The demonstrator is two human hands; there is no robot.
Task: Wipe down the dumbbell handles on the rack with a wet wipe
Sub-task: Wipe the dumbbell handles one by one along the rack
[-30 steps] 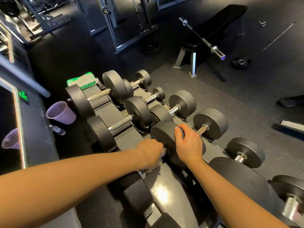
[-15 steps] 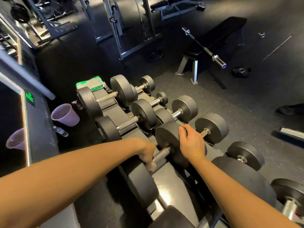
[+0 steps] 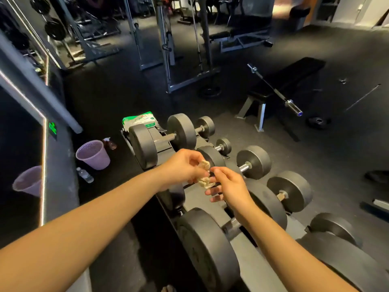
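A crumpled, yellowish wet wipe (image 3: 204,174) hangs in the air above the dumbbell rack (image 3: 248,258). My left hand (image 3: 183,167) pinches its upper part. My right hand (image 3: 227,186) meets it from the right, thumb and forefinger pinching the wipe's edge while the other fingers spread out below. Both hands are lifted off the dumbbells. Black dumbbells with metal handles lie in rows on the sloping rack: a large pair at the far end (image 3: 166,137), smaller ones to its right (image 3: 245,167), and a big one close to me (image 3: 210,249).
A green and white pack of wipes (image 3: 140,120) sits at the rack's far end. A purple waste basket (image 3: 92,155) and a water bottle (image 3: 85,175) stand on the floor at left beside a mirror wall. A black bench (image 3: 288,79) with a barbell (image 3: 275,92) stands at right.
Both hands have left the dumbbell: the left came off the handle with the wipe, the right off the weight's head. They now meet in the air over the rack. My view has tilted up.
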